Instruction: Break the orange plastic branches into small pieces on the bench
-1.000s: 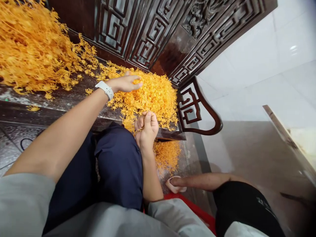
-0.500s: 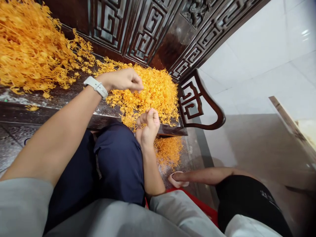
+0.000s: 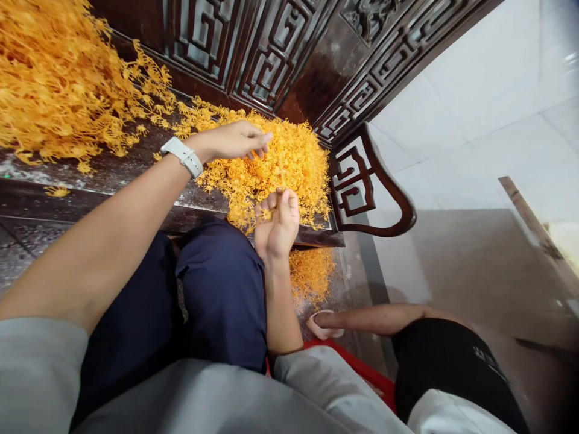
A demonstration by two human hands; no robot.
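A heap of small orange plastic flower-like pieces (image 3: 301, 160) with thin spidery prongs lies on the dark wooden bench (image 3: 108, 129). My left hand (image 3: 242, 141), with a pale watch band on its wrist, hovers over the heap's left part. Its thumb and forefinger are pressed together, and whatever is between them is too small to make out. Nearer to me, my right hand (image 3: 277, 226) is palm up at the bench edge, fingers curled in and pinching an orange plastic piece (image 3: 266, 214). A faint thin strand rises above its fingertips.
A larger orange heap (image 3: 54, 90) covers the bench at left. Carved lattice (image 3: 266, 60) forms the backrest, and a curved armrest (image 3: 393, 211) closes the right end. More orange pieces (image 3: 312, 274) lie below, beside another person's slippered foot (image 3: 323, 325).
My left hand has moved slightly right and up, its fingers straighter. My right hand has risen a little and loosened from a tighter fist, so an orange piece shows in it.
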